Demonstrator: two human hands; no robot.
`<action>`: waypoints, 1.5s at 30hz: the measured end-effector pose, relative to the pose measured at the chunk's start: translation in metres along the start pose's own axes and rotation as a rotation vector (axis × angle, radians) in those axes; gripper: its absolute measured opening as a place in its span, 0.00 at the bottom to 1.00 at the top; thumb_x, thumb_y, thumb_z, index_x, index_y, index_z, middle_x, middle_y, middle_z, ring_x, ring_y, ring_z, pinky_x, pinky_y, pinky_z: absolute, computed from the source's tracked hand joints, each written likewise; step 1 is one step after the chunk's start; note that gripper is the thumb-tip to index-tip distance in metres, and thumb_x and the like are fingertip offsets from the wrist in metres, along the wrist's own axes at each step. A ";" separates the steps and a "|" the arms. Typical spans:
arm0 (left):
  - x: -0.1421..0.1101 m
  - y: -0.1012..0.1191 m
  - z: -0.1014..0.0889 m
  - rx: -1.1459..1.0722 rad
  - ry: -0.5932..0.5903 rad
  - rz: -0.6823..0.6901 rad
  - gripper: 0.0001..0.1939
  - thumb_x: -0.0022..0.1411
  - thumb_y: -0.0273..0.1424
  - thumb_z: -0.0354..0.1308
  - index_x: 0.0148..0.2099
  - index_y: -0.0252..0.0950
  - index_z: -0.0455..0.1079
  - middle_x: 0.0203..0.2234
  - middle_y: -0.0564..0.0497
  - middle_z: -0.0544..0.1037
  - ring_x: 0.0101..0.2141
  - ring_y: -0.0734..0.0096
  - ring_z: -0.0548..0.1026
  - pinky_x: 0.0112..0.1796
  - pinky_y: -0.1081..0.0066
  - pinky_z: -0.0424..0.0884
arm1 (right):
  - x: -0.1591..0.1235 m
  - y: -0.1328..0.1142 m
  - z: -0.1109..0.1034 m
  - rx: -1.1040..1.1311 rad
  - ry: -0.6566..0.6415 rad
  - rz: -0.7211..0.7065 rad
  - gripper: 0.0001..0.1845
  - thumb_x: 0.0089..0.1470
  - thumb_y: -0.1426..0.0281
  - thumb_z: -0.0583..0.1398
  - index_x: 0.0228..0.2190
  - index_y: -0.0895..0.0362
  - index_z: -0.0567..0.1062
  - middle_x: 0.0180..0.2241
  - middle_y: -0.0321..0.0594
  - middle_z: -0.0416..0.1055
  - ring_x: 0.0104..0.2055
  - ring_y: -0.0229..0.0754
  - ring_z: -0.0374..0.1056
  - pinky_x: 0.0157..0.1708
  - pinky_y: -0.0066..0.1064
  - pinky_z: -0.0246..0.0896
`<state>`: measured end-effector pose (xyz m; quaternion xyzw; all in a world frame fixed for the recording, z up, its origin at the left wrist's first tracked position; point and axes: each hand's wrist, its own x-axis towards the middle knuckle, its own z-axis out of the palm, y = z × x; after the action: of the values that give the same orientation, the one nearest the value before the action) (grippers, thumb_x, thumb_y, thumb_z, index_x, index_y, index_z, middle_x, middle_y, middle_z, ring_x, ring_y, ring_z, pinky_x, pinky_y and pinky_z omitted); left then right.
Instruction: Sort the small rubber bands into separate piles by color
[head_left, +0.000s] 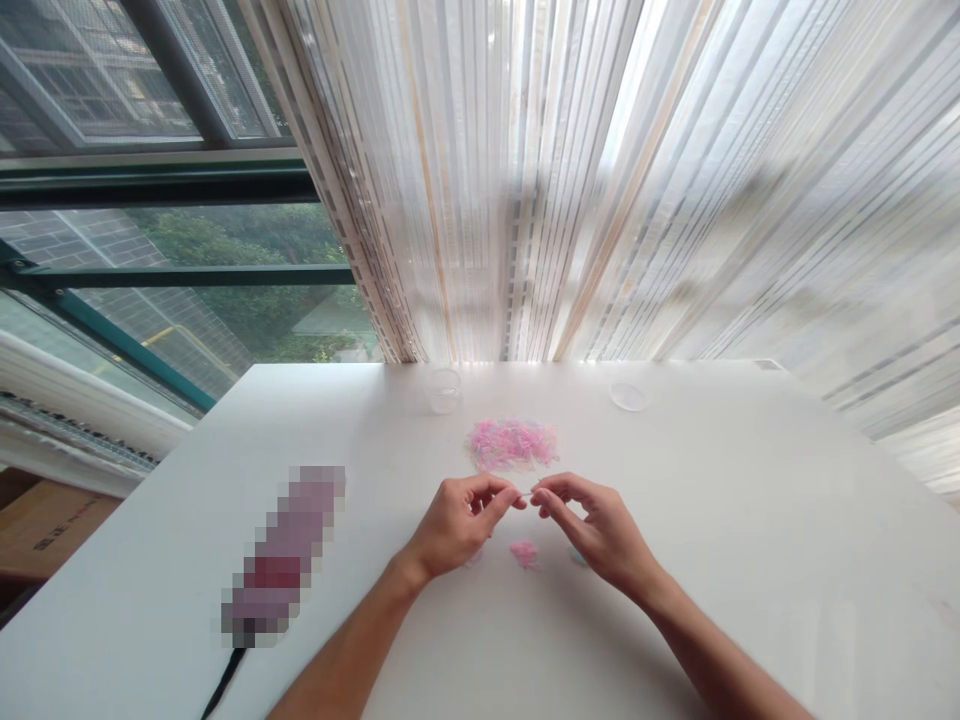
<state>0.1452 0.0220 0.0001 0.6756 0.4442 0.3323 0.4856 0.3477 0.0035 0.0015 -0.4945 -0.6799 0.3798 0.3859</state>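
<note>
My left hand (469,520) and my right hand (589,525) meet over the middle of the white table. Thumb and fingers of each are pinched together, and a thin pale stick-like piece (526,494) spans the small gap between them. Its exact kind is too small to make out. Just beyond the fingertips lies a loose heap of thin pink and pale pieces (514,445). Closer to me, between the wrists, is a smaller pink pile (525,554). A few pale pink bits (474,558) show beside my left hand, and a bluish bit (577,556) is partly hidden by my right.
Near the back edge of the white table (750,520) stand a clear plastic cup (444,390) and a clear round lid (628,397). A blurred-out purplish object (285,555) with a black cord (223,682) lies at left. Striped curtains (525,180) hang behind.
</note>
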 end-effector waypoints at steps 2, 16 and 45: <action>0.000 0.000 0.000 -0.022 -0.010 -0.016 0.16 0.67 0.40 0.55 0.41 0.36 0.79 0.31 0.50 0.82 0.20 0.79 0.67 0.25 0.76 0.64 | 0.000 0.000 0.000 0.005 -0.007 0.002 0.14 0.63 0.60 0.57 0.33 0.54 0.78 0.33 0.40 0.79 0.33 0.41 0.74 0.33 0.29 0.67; -0.015 0.023 -0.026 0.323 -0.179 0.004 0.14 0.67 0.37 0.54 0.39 0.39 0.80 0.29 0.54 0.82 0.25 0.76 0.72 0.29 0.77 0.65 | -0.002 -0.002 0.004 -0.009 -0.108 -0.055 0.10 0.62 0.64 0.59 0.34 0.54 0.79 0.29 0.37 0.78 0.31 0.39 0.72 0.28 0.26 0.63; -0.057 0.015 -0.018 0.343 0.061 0.063 0.10 0.66 0.36 0.57 0.39 0.40 0.79 0.29 0.53 0.82 0.24 0.75 0.69 0.28 0.77 0.66 | -0.010 -0.009 0.009 0.009 -0.157 -0.167 0.10 0.63 0.65 0.57 0.32 0.55 0.74 0.28 0.38 0.74 0.30 0.38 0.68 0.23 0.24 0.60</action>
<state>0.1120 -0.0262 0.0188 0.7517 0.4876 0.2869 0.3389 0.3381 -0.0093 0.0042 -0.4031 -0.7453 0.3868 0.3638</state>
